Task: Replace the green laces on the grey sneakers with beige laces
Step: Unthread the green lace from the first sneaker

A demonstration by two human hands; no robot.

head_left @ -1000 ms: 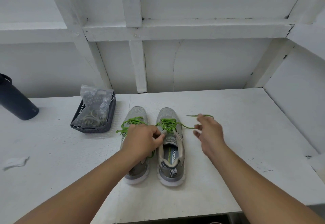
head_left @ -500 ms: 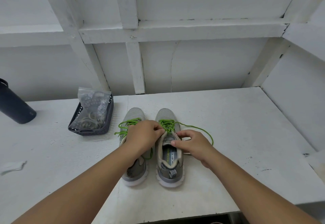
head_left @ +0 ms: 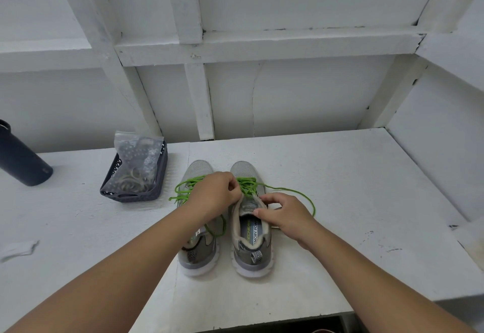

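Two grey sneakers (head_left: pixel 250 243) sit side by side at the middle of the white table (head_left: pixel 340 201), heels toward its near edge. The left hand (head_left: pixel 213 194) pinches the green laces (head_left: pixel 247 186) on the right shoe near its tongue. The right hand (head_left: pixel 284 213) grips that shoe's collar, thumb inside. A loose lace end loops off to the right. Toward the table's far left: a dark mesh basket (head_left: pixel 136 194) holding a plastic bag (head_left: pixel 137 149).

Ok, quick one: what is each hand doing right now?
Left hand: pinches the green lace on the right sneaker.
Right hand: grips that sneaker's collar.
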